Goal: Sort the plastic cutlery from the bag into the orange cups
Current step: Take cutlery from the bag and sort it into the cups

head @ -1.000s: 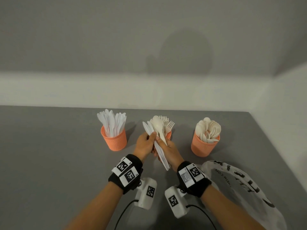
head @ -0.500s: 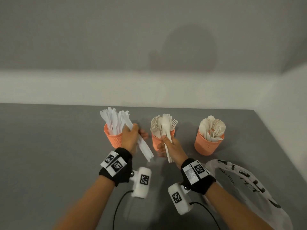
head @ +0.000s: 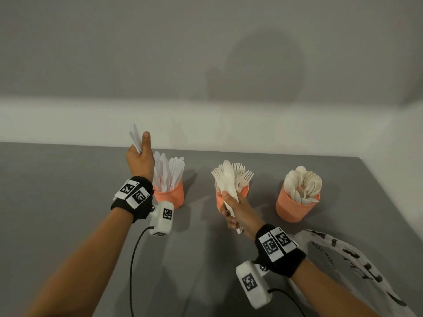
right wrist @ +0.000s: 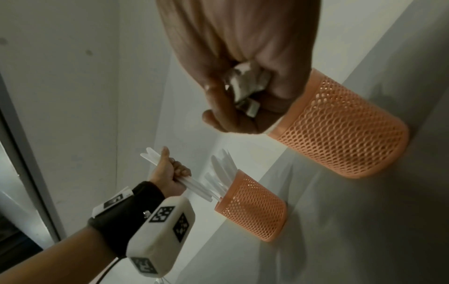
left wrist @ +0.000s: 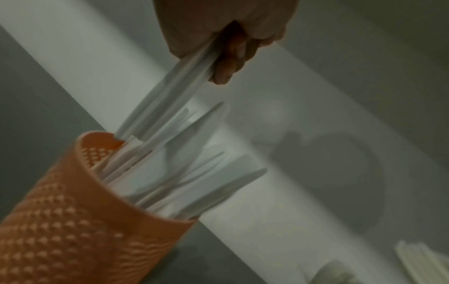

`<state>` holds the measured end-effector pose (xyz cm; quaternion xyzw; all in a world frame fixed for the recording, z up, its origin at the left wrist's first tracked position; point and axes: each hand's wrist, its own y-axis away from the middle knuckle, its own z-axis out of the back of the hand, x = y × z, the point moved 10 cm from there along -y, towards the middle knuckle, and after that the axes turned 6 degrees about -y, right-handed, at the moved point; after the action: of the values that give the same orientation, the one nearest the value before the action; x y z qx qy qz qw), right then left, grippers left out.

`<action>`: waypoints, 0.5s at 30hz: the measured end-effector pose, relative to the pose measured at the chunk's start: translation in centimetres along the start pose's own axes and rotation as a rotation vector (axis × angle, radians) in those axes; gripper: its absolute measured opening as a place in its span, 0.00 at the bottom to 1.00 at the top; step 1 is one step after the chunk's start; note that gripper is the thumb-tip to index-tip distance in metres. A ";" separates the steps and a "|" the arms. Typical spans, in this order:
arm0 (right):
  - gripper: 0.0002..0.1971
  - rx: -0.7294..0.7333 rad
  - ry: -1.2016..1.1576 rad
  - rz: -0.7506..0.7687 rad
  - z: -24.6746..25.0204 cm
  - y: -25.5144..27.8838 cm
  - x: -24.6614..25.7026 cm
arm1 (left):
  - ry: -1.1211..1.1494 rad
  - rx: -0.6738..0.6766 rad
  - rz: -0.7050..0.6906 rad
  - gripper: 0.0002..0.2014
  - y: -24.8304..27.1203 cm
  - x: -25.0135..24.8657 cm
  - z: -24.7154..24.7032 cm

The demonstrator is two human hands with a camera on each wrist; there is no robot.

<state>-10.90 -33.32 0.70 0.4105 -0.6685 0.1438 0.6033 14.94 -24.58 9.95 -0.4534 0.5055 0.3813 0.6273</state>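
Note:
Three orange mesh cups stand in a row: the left cup point(head: 170, 196) holds knives, the middle cup point(head: 245, 191) forks, the right cup point(head: 295, 207) spoons. My left hand point(head: 140, 157) is raised above and behind the left cup and grips a few white knives point(head: 135, 139). In the left wrist view those knives point(left wrist: 167, 103) slant down with their lower ends at the rim of the left cup point(left wrist: 73, 211). My right hand point(head: 237, 210) grips a bundle with a white spoon point(head: 229, 175) and forks, upright just in front of the middle cup.
The white plastic bag point(head: 343, 259) with black lettering lies crumpled at the lower right, beside my right forearm. Behind the cups the grey table point(head: 57, 191) ends at a white wall ledge. Cables trail from both wrist cameras over the tabletop.
My left hand took the knives out of the shared bundle, carried them left and lifted them over the knife cup. My right hand stayed by the middle cup with the spoon and forks.

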 end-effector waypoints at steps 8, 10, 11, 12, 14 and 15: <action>0.14 0.011 -0.060 -0.080 0.4 0.1 -1.4 | -0.109 0.114 -0.064 0.16 0.6 3.6 -1.8; 0.14 0.001 -0.033 -0.108 0.5 0.2 -1.6 | -0.130 0.135 -0.118 0.11 0.8 3.8 -1.9; 0.13 0.001 -0.027 -0.121 0.5 0.3 -1.6 | -0.141 0.141 -0.135 0.10 0.8 3.9 -1.8; 0.13 0.009 -0.036 -0.135 0.4 0.4 -1.7 | -0.163 0.143 -0.156 0.10 0.8 3.9 -1.8; 0.13 0.036 -0.086 -0.168 0.0 0.4 -1.9 | -0.219 0.153 -0.205 0.08 0.9 3.4 -1.9; 0.13 0.047 -0.116 -0.184 -0.2 0.5 -2.0 | -0.244 0.158 -0.234 0.05 1.0 3.0 -1.9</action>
<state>-11.20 -32.13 -0.93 0.4918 -0.6581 0.0797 0.5645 14.08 -26.01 6.71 -0.4088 0.3977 0.3172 0.7577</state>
